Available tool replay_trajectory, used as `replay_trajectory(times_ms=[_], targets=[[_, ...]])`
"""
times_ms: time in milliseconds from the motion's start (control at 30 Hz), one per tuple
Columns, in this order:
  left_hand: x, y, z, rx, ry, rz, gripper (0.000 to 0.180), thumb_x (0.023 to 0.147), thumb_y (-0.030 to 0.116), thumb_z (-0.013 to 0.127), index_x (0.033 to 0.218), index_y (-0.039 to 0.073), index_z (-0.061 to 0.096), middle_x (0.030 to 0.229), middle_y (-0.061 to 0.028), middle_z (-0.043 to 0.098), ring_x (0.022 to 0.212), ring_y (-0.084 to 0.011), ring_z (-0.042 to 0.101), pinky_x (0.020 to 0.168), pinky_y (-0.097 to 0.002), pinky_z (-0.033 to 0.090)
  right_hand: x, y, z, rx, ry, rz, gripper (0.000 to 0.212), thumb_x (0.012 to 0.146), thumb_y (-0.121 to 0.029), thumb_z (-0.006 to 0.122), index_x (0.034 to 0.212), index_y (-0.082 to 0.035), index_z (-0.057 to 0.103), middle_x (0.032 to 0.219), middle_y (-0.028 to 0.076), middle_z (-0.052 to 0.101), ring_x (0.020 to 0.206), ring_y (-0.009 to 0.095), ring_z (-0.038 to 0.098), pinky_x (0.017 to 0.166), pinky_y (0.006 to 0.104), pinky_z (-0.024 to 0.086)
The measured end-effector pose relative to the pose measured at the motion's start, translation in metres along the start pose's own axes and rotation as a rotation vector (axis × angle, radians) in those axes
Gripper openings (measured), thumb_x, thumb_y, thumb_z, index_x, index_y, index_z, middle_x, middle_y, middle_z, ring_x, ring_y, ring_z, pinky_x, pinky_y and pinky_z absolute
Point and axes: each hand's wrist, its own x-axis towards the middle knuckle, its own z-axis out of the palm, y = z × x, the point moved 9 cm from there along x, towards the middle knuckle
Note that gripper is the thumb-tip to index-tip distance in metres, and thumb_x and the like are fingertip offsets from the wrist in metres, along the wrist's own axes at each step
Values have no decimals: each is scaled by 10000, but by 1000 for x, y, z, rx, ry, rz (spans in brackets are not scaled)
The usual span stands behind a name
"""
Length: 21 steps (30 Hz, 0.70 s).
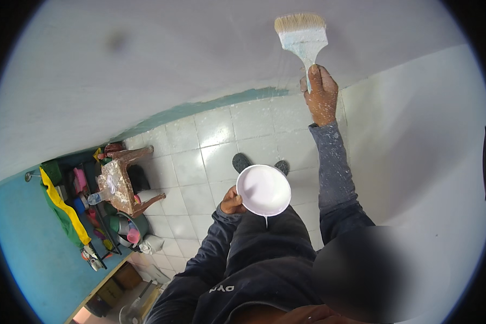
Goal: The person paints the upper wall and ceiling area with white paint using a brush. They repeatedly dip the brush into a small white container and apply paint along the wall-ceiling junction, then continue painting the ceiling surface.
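The right hand (pixel 322 96), upper right of centre in the frame, is raised on an extended arm with its fingers wrapped tight around the handle of a wide flat paintbrush (pixel 303 35), whose pale bristles point up and lie against the white wall (pixel 146 59) near the top edge of the frame. The brush ferrule and handle are coated in light paint, and the grey sleeve (pixel 333 162) below the hand is speckled white. The left hand (pixel 233 202), at centre frame, grips a round white bowl (pixel 263 190) by its left rim, fingers curled under it and thumb at the edge; the bowl is held roughly level at waist height and appears to hold white paint, with a thin drip hanging from its lower edge. Below the bowl, two dark shoes (pixel 242 161) stand on the white tiled floor (pixel 200 156). A teal band (pixel 210 105) runs along the foot of the wall, upper centre. At lower left a paint-spattered stool (pixel 119 183) stands amid buckets, bottles and a yellow-and-green cloth (pixel 65 210) against a teal wall. In my judgement the step in hand is brushing white paint onto the upper wall, with the bowl serving as the reservoir. The next move calls for steady, even pressure through the stroke, a level bowl, and attention to the hanging drip above the dark clothing.
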Motion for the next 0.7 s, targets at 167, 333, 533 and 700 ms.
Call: replay_trajectory(times_ms=[167,333,533,700], targets=[[-9,1,6,-22,2,-6,934,773,449,813,1423,-52,367,1269,-182,573,1117,-293,617,938,-413,525,14,93,-7,-271,7,-29,596,979,-575,513,987,8,634,706,10,528,595,91,472,512,254,377],[-12,-4,1,-1,-3,-24,905,788,446,803,1415,-49,379,1258,-178,581,1104,-290,623,921,-408,533,7,159,-15,-543,-94,84,657,966,-631,482,910,2,648,641,12,515,568,117,479,524,284,392],[-17,-12,-6,-31,22,-8,860,800,429,799,1396,-48,403,1245,-177,592,1082,-284,634,917,-398,537,-6,64,-11,-220,-51,84,579,971,-574,534,929,-5,636,672,-4,532,539,69,432,471,233,330],[-25,-10,-5,-48,41,-11,890,772,422,818,1396,-58,404,1235,-183,596,1076,-295,637,921,-404,535,-2,12,-5,11,28,-50,506,982,-510,562,987,-10,639,688,-11,526,525,50,407,438,217,302]])
